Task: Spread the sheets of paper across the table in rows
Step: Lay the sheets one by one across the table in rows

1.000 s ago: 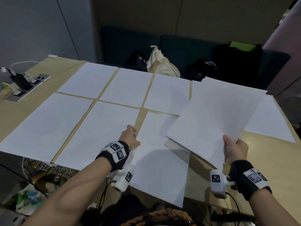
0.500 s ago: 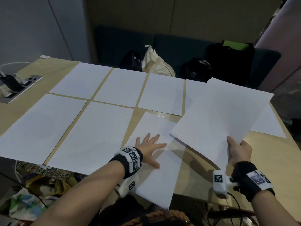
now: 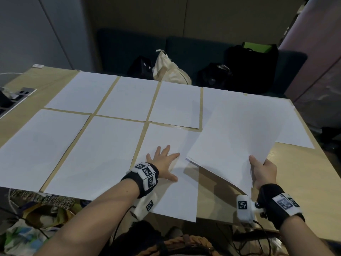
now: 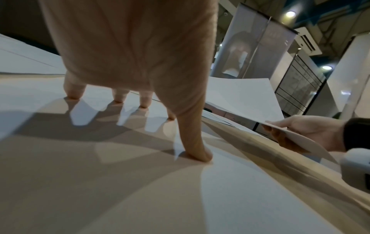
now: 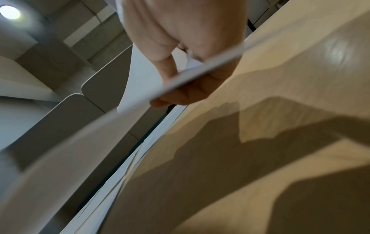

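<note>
Head view shows the newest sheet (image 3: 171, 174) lying flat on the table (image 3: 304, 182), directly under the left hand (image 3: 163, 164). That hand is spread wide, and the left wrist view shows its fingertips (image 4: 198, 156) and thumb pressing down on the paper while the palm stays a little raised. The near edge of this sheet hangs slightly over the table edge closest to the person.

To the right of that hand, the right hand (image 3: 263, 170) holds the remaining stack of paper (image 3: 234, 145) above the table. It pinches the stack at the near right corner, thumb on top and fingers underneath, as the right wrist view confirms (image 5: 180, 63). The stack is tilted, and its far part covers some of the sheets behind it.

Left of the left hand, two laid sheets (image 3: 96, 156) lie side by side in the same near row, with narrow strips of table between them. Beyond the hands, a far row of sheets (image 3: 129, 100) runs across the table.

Further out, past the far edge of the table, a cream cloth bag (image 3: 169, 71) and black bags (image 3: 252, 67) rest against a dark bench. Far to the left of the left hand a power socket panel (image 3: 16, 100) is set into the tabletop.
</note>
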{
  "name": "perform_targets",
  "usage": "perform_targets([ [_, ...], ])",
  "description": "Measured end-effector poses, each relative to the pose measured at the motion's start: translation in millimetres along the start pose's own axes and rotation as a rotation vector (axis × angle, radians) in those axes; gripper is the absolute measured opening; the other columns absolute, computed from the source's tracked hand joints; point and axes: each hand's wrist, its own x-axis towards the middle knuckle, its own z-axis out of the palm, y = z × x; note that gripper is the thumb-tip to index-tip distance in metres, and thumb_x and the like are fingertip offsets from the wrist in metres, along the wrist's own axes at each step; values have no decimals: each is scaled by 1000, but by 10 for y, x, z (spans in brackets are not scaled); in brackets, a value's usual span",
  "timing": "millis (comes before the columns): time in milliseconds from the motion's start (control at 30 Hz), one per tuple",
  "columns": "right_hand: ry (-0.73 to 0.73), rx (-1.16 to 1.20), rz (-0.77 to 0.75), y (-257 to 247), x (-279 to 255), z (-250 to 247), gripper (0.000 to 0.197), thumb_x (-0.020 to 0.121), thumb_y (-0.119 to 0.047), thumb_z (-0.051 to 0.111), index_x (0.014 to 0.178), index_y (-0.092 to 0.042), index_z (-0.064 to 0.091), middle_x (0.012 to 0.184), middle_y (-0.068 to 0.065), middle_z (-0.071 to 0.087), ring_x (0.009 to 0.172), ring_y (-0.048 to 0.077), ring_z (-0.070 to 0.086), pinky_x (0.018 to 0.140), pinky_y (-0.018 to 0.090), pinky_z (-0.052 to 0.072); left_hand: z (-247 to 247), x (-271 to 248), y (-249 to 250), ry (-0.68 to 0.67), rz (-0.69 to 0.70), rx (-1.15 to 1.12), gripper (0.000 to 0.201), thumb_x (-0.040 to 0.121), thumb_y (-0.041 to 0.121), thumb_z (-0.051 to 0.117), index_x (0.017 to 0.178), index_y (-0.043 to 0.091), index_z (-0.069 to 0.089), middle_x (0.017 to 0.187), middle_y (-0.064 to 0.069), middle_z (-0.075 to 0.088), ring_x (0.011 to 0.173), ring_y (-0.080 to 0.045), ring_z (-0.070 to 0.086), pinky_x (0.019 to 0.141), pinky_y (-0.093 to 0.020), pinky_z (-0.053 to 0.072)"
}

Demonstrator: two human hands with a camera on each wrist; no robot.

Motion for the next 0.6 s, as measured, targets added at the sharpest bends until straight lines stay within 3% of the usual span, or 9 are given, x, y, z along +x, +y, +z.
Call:
perform_targets([
  [100, -4, 27, -3, 9, -1, -18, 32, 89, -9, 58, 119, 3, 56, 107, 12, 61, 79, 17, 59, 74, 24, 46, 2, 5, -7, 10, -4, -20, 97, 73, 48, 70, 148, 39, 10, 160, 1, -13, 147, -29, -16, 111, -63, -1],
  [167, -5, 43, 7, 13, 7, -29, 30, 89, -8, 58, 117, 2, 57, 110, 13, 61, 87, 21, 61, 80, 26, 47, -11, 15, -10, 10, -4, -32, 97, 72, 48, 71, 148, 39, 10, 160, 0, -13, 146, -29, -16, 111, -63, -2],
  [267, -7, 48, 16, 4, 7, -45, 4, 89, -9, 58, 89, -11, 61, 110, 12, 61, 79, 14, 60, 78, 24, 47, -33, 17, -8, 7, -6, -33, 97, 73, 48, 71, 148, 38, 10, 160, 0, -13, 146, -29, -17, 111, -63, -2],
  [333, -1, 48, 7, 21, 35, -64, 12, 89, -8, 58, 80, -16, 57, 109, 13, 61, 76, 12, 58, 77, 24, 47, -35, 16, -1, 9, -12, -31, 97, 73, 48, 71, 148, 38, 11, 160, 0, -13, 146, -29, -16, 111, -63, -2],
  [400, -8, 55, 10, 19, 42, -75, 4, 89, -7, 57, 90, -8, 61, 113, 15, 61, 81, 16, 60, 81, 26, 47, -28, 6, 12, 12, -23, -32, 97, 73, 48, 71, 148, 38, 10, 160, 0, -14, 146, -30, -16, 111, -63, -1],
  [467, 0, 50, 13, 18, 44, -86, 9, 89, -7, 57, 97, -5, 62, 118, 16, 62, 83, 17, 61, 85, 28, 47, -25, -3, 18, 14, -34, -35, 97, 73, 48, 70, 148, 38, 9, 160, 0, -14, 146, -30, -16, 111, -63, 0],
  [600, 7, 40, 22, 7, 44, -83, 12, 89, -8, 58, 81, -16, 58, 120, 17, 62, 99, 25, 60, 86, 28, 47, -31, -4, 6, 9, -28, -29, 98, 74, 49, 70, 149, 37, 8, 160, -1, -15, 146, -31, -17, 111, -63, 0],
])
